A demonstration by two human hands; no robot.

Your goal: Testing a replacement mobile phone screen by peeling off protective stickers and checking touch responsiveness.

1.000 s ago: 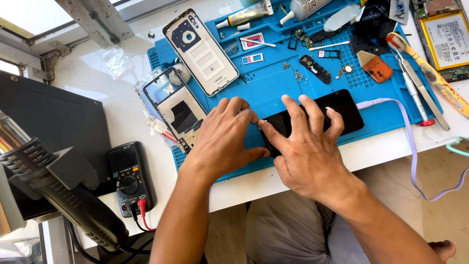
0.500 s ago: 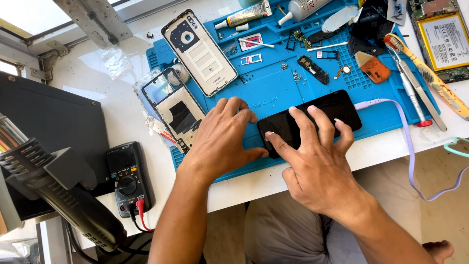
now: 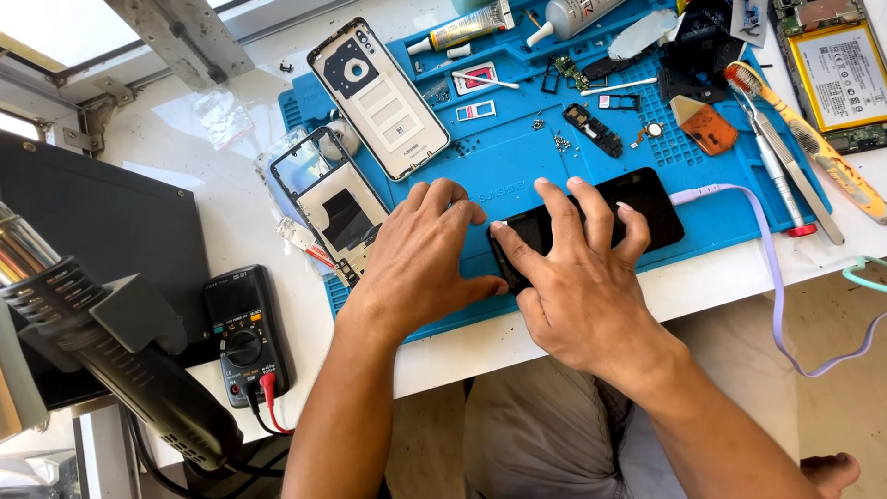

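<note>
Clearly, the black phone [image 3: 628, 217] is pinned flat on the blue mat [image 3: 517, 166] under the spread right hand [image 3: 577, 277], while the left hand [image 3: 420, 263] is pressed just beside its near end. Too much pressure could crack the glass. Loose screws [image 3: 559, 140] beyond the fingertips and a lilac cable [image 3: 771, 268] at the phone's far end could be snagged.

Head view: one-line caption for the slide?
Both hands, left hand and right hand, press on a black phone lying on a blue mat.
</note>
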